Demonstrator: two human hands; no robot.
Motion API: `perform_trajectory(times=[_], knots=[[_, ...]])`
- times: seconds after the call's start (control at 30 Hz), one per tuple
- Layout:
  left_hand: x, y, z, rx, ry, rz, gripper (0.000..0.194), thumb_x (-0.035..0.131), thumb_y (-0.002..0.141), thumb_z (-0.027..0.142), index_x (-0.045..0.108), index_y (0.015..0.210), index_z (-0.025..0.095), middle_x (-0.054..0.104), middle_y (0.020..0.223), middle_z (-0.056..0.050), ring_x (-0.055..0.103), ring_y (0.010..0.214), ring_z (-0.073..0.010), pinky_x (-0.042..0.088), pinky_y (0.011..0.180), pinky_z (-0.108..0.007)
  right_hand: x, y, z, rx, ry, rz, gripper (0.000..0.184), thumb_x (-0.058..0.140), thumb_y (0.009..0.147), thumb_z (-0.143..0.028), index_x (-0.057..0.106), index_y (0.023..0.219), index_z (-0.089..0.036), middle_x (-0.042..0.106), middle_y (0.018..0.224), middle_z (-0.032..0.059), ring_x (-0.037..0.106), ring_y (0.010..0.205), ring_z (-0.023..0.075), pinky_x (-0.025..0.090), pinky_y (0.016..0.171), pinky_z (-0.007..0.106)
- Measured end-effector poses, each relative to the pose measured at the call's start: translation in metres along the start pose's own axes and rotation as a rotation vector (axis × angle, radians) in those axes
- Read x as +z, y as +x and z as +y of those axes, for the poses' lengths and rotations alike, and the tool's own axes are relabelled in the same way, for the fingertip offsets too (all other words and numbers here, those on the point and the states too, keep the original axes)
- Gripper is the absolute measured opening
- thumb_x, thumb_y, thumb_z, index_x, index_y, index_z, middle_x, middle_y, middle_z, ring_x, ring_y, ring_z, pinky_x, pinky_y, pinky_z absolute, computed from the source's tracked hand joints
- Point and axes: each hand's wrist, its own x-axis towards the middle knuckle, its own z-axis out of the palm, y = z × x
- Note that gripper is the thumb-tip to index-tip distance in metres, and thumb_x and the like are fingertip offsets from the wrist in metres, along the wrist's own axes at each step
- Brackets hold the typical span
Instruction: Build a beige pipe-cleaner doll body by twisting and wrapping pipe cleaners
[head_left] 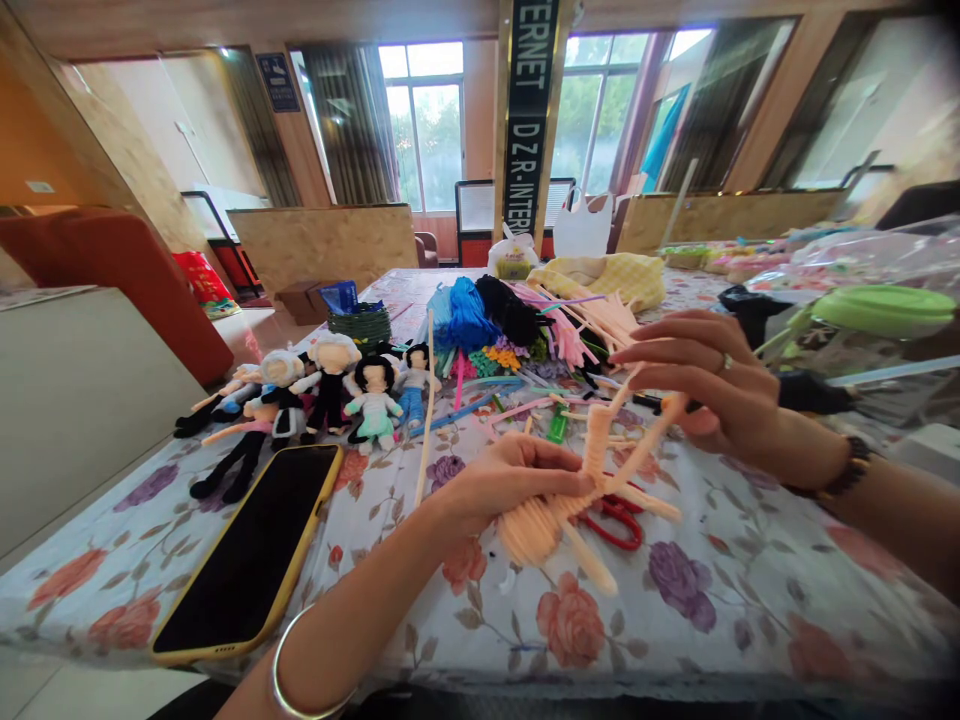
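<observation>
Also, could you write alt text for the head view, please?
A person's left hand holds a peach pipe-cleaner figure, the right hand touches its strands, over a flowered tablecloth. Red-handled scissors, small dolls, a yellow-cased phone and colourful pipe cleaners are nearby.

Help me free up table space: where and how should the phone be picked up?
Best take the phone by both long edges at mid-length, probably from above and the left: it lies flat, screen up, with dolls near its far end and the left forearm to its right.
</observation>
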Motion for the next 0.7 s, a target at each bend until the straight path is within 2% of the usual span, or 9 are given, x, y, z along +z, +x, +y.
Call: perform_trajectory(times=[0.07, 0.13, 0.3, 0.37, 0.5, 0.7], knots=[[0.000, -0.001, 0.001, -0.001, -0.028, 0.012, 0.029, 0.078, 0.055, 0.031, 0.070, 0.075, 0.012, 0.063, 0.062, -0.001, 0.051, 0.047, -0.0055, 0.035, 0.047, -0.019, 0.000, -0.001, 0.008, -0.047, -0.030, 0.009, 0.057, 0.020, 0.083, -0.069, 0.062, 0.086, -0.030, 0.068, 0.096, 0.0057, 0.054, 0.109, 0.0275, 0.038, 0.097, 0.047], [0.000, -0.001, 0.002, 0.014, -0.047, 0.030, 0.029, 0.079, 0.054, 0.030, 0.069, 0.074, 0.012, 0.062, 0.061, -0.001, 0.052, 0.048, -0.0067, 0.038, 0.049, -0.020, 0.002, -0.002, 0.013, -0.111, -0.044, -0.008, 0.055, 0.023, 0.084, -0.069, 0.062, 0.085, -0.030, 0.069, 0.097, 0.0043, 0.056, 0.107, 0.0256, 0.039, 0.098, 0.046], [0.000, -0.002, 0.001, 0.033, -0.032, 0.059, 0.029, 0.080, 0.052, 0.029, 0.068, 0.072, 0.012, 0.061, 0.058, 0.000, 0.051, 0.047, -0.0058, 0.035, 0.046, -0.019, 0.003, -0.003, 0.012, -0.285, -0.033, -0.017, 0.027, 0.039, 0.093, -0.040, 0.062, 0.093, -0.027, 0.069, 0.097, 0.0035, 0.061, 0.100, 0.0194, 0.047, 0.091, 0.037], [0.000, -0.002, 0.001, 0.013, -0.037, 0.057, 0.030, 0.081, 0.051, 0.030, 0.069, 0.072, 0.012, 0.060, 0.058, 0.000, 0.049, 0.046, -0.0054, 0.033, 0.044, -0.019, 0.001, -0.001, 0.010, -0.274, -0.010, -0.034, 0.025, 0.040, 0.093, -0.035, 0.063, 0.097, -0.026, 0.070, 0.095, 0.0042, 0.063, 0.097, 0.0189, 0.050, 0.086, 0.035], [0.000, -0.003, 0.002, 0.026, -0.035, 0.047, 0.028, 0.081, 0.052, 0.028, 0.070, 0.072, 0.012, 0.063, 0.060, 0.000, 0.051, 0.047, -0.0055, 0.036, 0.046, -0.018, 0.001, 0.003, 0.008, -0.225, 0.032, -0.110, 0.027, 0.041, 0.093, -0.037, 0.064, 0.096, -0.024, 0.071, 0.091, 0.0043, 0.065, 0.089, 0.0181, 0.051, 0.078, 0.032], [0.000, -0.005, 0.004, 0.035, -0.091, -0.064, 0.022, 0.077, 0.060, 0.028, 0.072, 0.075, 0.013, 0.066, 0.065, -0.002, 0.055, 0.049, -0.0054, 0.039, 0.047, -0.016, 0.004, 0.000, 0.009, -0.104, 0.073, -0.184, 0.028, 0.038, 0.094, -0.035, 0.062, 0.104, -0.027, 0.072, 0.087, 0.0018, 0.067, 0.072, 0.0150, 0.048, 0.065, 0.028]])
